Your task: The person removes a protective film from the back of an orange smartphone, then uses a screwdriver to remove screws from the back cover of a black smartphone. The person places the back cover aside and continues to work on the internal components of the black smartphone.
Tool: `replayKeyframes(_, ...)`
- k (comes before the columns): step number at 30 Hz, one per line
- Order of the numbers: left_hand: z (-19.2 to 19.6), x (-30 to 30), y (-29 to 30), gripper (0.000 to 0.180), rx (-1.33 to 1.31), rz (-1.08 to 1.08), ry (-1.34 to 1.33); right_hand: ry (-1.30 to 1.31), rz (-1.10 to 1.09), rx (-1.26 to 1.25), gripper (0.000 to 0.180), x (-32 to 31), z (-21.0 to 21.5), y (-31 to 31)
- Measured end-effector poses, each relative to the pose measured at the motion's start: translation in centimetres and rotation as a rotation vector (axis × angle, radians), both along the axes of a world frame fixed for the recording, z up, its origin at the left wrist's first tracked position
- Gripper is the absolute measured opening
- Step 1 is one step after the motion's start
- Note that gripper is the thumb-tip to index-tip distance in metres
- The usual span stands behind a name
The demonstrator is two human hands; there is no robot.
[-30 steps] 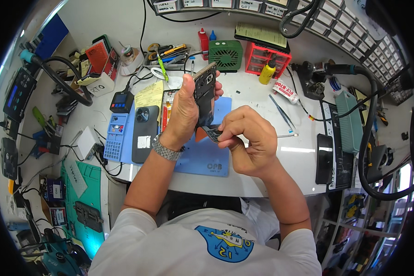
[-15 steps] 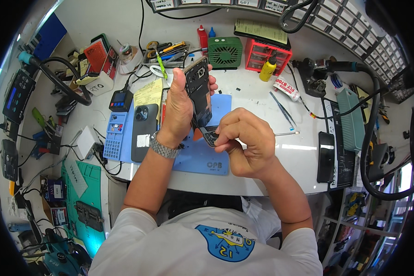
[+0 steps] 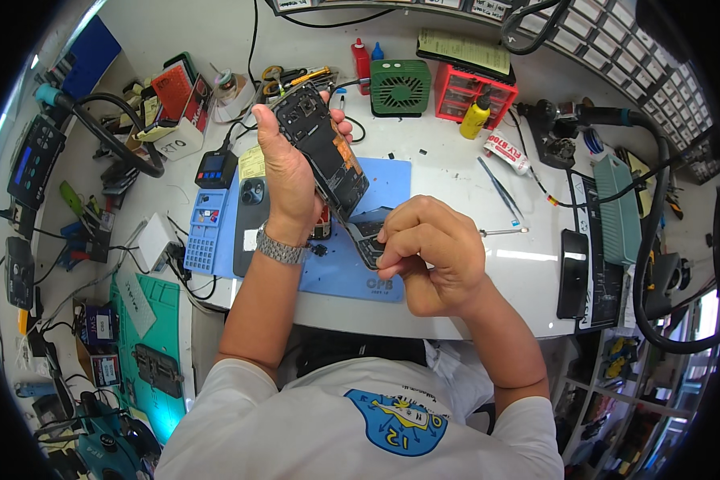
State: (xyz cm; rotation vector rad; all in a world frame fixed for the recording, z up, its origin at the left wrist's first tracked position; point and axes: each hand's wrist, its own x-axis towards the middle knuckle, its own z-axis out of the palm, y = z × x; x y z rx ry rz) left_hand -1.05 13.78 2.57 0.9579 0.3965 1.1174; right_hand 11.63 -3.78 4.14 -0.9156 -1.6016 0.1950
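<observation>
Right fingers (image 3: pixel 422 237): curled, pinching a black flap (image 3: pixel 366 238) above the blue mat (image 3: pixel 394 182).
Left fingers (image 3: pixel 342 126): wrapped around the tilted phone (image 3: pixel 328 156).

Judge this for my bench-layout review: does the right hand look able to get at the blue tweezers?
Probably yes: the blue tweezers lie on the white tabletop beyond the right hand, nothing standing between. It pinches a dark panel, though, and would likely need to let go first.

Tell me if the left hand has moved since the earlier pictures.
Yes: the left hand has moved to the person's left, farther from the green fan.
</observation>
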Motion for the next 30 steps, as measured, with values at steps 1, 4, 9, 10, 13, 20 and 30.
replayKeyframes(1, 0.0, -0.1, 0.1, 0.1, -0.014, 0.003, -0.017, 0.007, 0.003, 0.014, 0.038, -0.1, 0.0, 0.1)
replayKeyframes(4, 0.8, -0.2, -0.3, 0.094, -0.041, 0.049, -0.065, -0.009, 0.014, 0.018, 0.038, -0.1, 0.0, 0.1)
replayKeyframes(9, 0.4, -1.2, 1.3, 0.099, -0.03, 0.133, -0.072, -0.009, 0.021, 0.035, 0.038, -0.1, 0.0, 0.0)
replayKeyframes(10, 0.5, -1.3, 1.4, 0.099, -0.04, 0.15, -0.082, -0.01, 0.024, 0.032, 0.039, -0.1, 0.0, 0.0)
replayKeyframes(13, 0.1, -1.6, 2.0, 0.099, -0.005, 0.171, -0.1, 0.001, 0.036, 0.028, 0.039, -0.2, -0.1, 0.0)
replayKeyframes(20, 0.1, -2.7, 3.4, 0.097, -0.058, 0.264, -0.202, 0.009, 0.06, 0.014, 0.037, 0.2, 0.3, -0.4)
replayKeyframes(30, 0.1, -5.4, 5.8, 0.099, -0.053, 0.471, -0.22, 0.184, 0.07, 0.026, 0.029, 1.3, 0.8, -1.5)
